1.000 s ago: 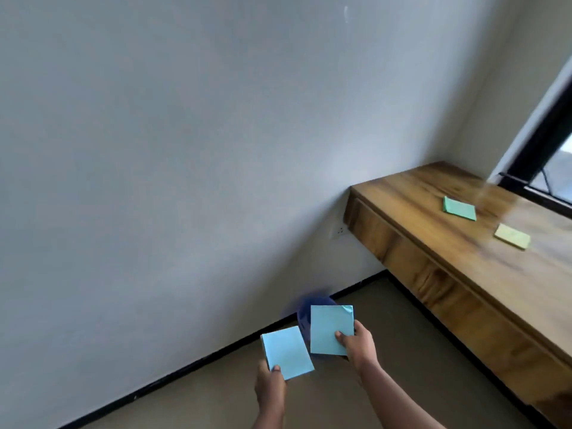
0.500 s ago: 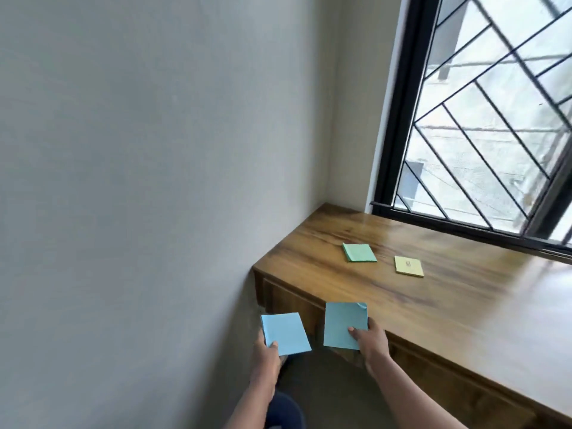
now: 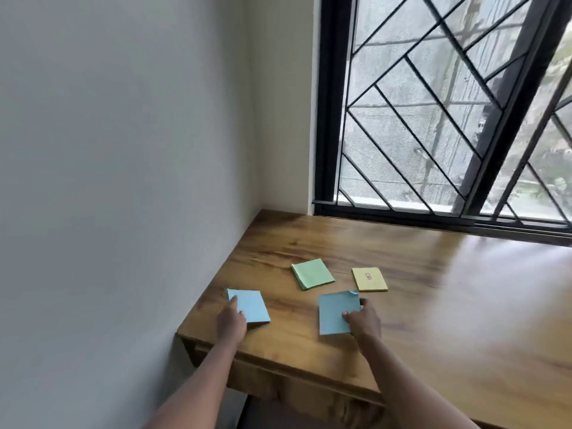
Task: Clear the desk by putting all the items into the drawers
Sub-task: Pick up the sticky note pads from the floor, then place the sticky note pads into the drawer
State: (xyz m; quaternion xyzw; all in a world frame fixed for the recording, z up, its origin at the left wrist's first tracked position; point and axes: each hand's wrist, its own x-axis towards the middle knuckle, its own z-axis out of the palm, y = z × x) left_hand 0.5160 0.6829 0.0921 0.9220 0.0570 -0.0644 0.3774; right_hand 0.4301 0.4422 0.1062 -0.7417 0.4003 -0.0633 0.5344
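Note:
Two light blue sticky-note pads are low over the near left part of the wooden desk (image 3: pixel 433 305). My left hand (image 3: pixel 232 322) grips the left blue pad (image 3: pixel 252 306) at its near left edge, close to the desk's left end. My right hand (image 3: pixel 365 320) pinches the right blue pad (image 3: pixel 334 314), thumb on top, at its right side; this pad has a curled top corner. Beyond them a green pad (image 3: pixel 312 274) and a yellow pad (image 3: pixel 370 279) lie flat on the desk. Whether the blue pads rest on the wood I cannot tell.
A grey wall borders the desk on the left. A black-framed window with a metal grille (image 3: pixel 433 119) stands along the desk's far side. Wooden drawer fronts (image 3: pixel 278 387) show under the desk's near edge, shut.
The view swung from the wall and floor up to the desk. Both hands carried the blue pads from below the desk edge forward over the desktop.

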